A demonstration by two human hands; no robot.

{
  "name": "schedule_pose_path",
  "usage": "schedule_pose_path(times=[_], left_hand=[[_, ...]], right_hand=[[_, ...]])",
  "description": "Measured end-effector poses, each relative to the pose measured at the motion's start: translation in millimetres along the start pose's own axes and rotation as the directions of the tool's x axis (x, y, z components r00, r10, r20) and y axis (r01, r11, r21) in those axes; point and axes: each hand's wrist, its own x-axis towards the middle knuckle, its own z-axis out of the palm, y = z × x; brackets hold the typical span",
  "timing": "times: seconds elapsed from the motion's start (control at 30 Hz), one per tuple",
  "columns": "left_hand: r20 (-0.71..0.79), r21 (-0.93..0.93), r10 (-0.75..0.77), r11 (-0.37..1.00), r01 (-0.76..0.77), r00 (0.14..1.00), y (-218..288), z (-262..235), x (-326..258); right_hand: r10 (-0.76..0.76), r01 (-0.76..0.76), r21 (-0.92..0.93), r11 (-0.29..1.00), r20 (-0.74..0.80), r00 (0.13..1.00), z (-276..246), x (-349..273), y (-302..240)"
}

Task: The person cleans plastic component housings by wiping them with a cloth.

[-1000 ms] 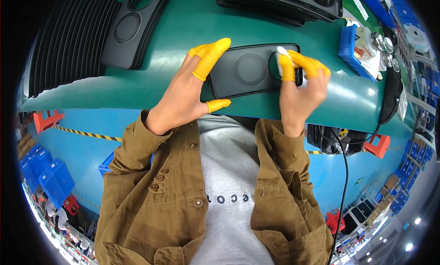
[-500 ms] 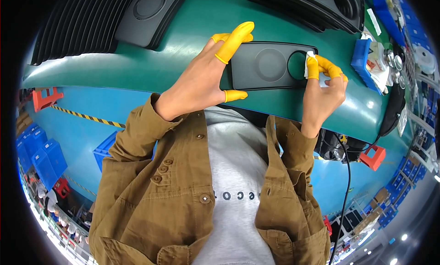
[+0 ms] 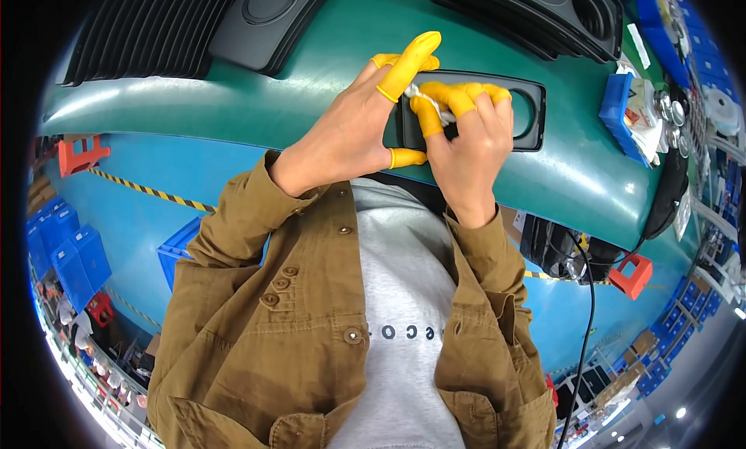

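Observation:
A flat black rectangular panel [image 3: 529, 132] with a large round hole near its right end lies on the green table. My left hand [image 3: 347, 127] grips the panel's left end, thumb at the near edge and fingers at the far edge, yellow finger cots on the tips. Over the panel's left part, my right hand [image 3: 470, 130], also in yellow finger cots, pinches a crumpled white wipe [image 3: 413, 92] against the surface. The right hand hides the panel's shallow round recess and much of its middle.
A row of black panels [image 3: 144, 33] stands at the far left beside a stack of grey-black panels [image 3: 268, 22]. More panels [image 3: 544, 14] are stacked at the far right. A blue bin [image 3: 615, 111] with white material sits right, near small metallic round items [image 3: 668, 111].
My right hand has swept the wipe leftward across the panel, from beside the round hole to the left end. The left hand keeps its grip on the panel.

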Motion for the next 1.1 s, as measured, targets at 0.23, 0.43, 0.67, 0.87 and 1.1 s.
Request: schedule_pose_path(times=[0.23, 0.43, 0.67, 0.87, 1.1], left_hand=[[-0.01, -0.016, -0.03, 0.999, 0.03, 1.0, 5, 0, 1], [-0.055, 0.077, 0.158, 0.985, -0.154, 0.986, 8, -14, 7], [-0.358, -0.078, -0.106, 0.993, 0.083, 0.928, -1, -3, 9], [-0.114, 0.067, -0.038, 0.997, 0.046, 0.993, 5, -10, -8], [-0.068, 0.035, -0.069, 0.997, 0.072, 0.995, 2, -14, -13]], right_hand=[[0.094, -0.12, -0.224, 0.967, -0.123, 0.988, -20, 5, 35], [0.653, -0.449, 0.577, 0.683, -0.206, 0.728, -88, -10, 54], [0.681, -0.413, 0.775, 0.478, -0.031, 0.732, -101, -24, 58], [0.712, -0.512, 0.68, 0.525, -0.021, 0.702, -79, -19, 50], [0.315, -0.306, 0.193, 0.932, -0.019, 0.949, -43, -1, 20]])
